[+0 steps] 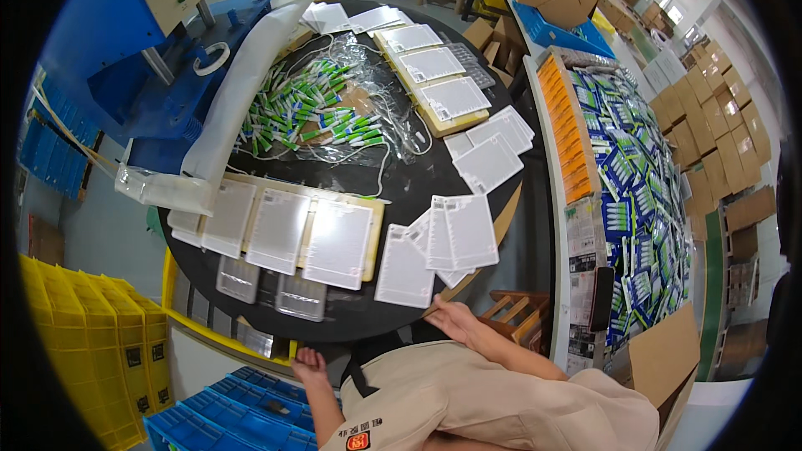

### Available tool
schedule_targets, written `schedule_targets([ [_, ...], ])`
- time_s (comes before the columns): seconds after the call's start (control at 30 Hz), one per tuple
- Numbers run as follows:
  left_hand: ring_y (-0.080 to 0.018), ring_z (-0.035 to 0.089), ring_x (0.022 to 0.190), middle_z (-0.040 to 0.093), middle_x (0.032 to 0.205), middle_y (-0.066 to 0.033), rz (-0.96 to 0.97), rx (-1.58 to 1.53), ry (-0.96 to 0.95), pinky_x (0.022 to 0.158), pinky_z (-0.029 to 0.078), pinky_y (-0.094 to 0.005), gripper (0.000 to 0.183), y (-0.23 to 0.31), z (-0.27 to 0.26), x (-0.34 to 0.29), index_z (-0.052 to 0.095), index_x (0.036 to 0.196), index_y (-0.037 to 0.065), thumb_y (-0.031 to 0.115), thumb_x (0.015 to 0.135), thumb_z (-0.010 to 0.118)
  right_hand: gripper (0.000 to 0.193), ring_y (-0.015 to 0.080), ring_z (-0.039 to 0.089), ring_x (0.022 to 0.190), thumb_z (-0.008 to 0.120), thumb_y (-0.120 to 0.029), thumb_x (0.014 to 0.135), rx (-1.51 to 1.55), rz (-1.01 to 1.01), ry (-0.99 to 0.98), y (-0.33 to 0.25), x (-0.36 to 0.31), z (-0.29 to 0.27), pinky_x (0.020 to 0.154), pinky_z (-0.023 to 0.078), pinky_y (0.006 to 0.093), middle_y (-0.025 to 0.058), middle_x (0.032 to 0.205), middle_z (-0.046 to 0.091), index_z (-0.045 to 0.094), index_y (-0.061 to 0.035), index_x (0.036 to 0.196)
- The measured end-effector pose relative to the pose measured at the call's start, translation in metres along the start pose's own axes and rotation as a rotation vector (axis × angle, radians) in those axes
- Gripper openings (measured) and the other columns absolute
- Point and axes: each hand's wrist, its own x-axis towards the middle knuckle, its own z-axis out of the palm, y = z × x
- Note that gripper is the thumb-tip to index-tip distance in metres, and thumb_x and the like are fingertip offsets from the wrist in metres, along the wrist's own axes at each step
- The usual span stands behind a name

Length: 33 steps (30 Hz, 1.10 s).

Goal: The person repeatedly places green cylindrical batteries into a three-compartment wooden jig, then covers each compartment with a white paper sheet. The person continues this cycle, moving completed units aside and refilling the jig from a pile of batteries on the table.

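My right hand (452,319) is at the near edge of the round black table (351,327), its fingers closed about the rim beside the corner of a white backing card (406,267). More white cards (462,232) overlap in a loose fan just beyond. Lower and to the left, my left hand (309,362) hovers by a yellow crate rim (292,349), fingers loosely curled and apart, nothing visible in them. A cream-yellow tray (374,238) carries white cards (337,242) in a row, with clear plastic blisters (301,296) sticking out at its near side.
Green-and-white tubes (309,104) lie heaped on clear plastic on the table. A second tray (451,124) with cards is at the far right. A blue press machine (167,92) borders the left. Packed blister cards (635,217) fill a bin at right; yellow crates (92,334) stand lower left.
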Motion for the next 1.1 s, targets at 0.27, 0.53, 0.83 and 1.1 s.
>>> schedule_targets([
  [0.27,-0.0353,0.046,0.14,0.049,0.148,-0.0206,-0.242,-0.015,-0.307,0.112,0.041,-0.06,0.07,-0.023,0.004,-0.035,0.046,0.139,0.0,0.06,0.105,0.034,0.04,0.0226,0.065,0.115,0.07,-0.019,0.093,-1.396,-0.546,-0.199,-0.148,-0.06,0.095,0.1,0.051,0.0379,0.0129,0.121,0.071,0.066,-0.0081,0.131],
  [0.53,-0.0326,0.039,0.145,0.045,0.155,-0.0121,-0.201,-0.178,-0.631,0.122,0.027,-0.0522,0.066,-0.028,0.017,-0.072,0.043,0.148,0.007,0.057,0.105,0.041,0.08,0.0315,0.028,0.152,0.07,-0.008,0.081,-2.64,-1.288,-0.278,-0.257,0.038,0.109,0.123,0.022,0.0571,0.0176,0.161,0.032,0.037,-0.0091,0.153],
  [0.83,-0.0275,0.055,0.132,0.058,0.144,-0.0066,0.087,-0.316,-0.629,0.113,0.044,-0.0473,0.054,0.027,0.056,-0.025,0.052,0.143,0.01,0.049,0.107,0.042,0.048,0.0345,0.053,0.135,0.052,-0.011,0.092,-2.011,-1.672,-0.415,-0.185,-0.002,0.154,0.117,0.04,0.0425,0.023,0.146,0.053,0.052,0.0085,0.136],
  [1.1,-0.0326,0.064,0.121,0.064,0.136,-0.0135,0.171,-0.074,-0.51,0.103,0.054,-0.0482,0.051,0.203,0.099,0.087,0.055,0.139,0.007,0.044,0.109,0.038,0.059,0.0322,0.032,0.15,0.051,-0.019,0.094,-2.449,-1.62,-0.184,-0.112,0.038,0.174,0.116,0.033,0.0574,0.0205,0.161,0.036,0.044,0.0048,0.148],
])
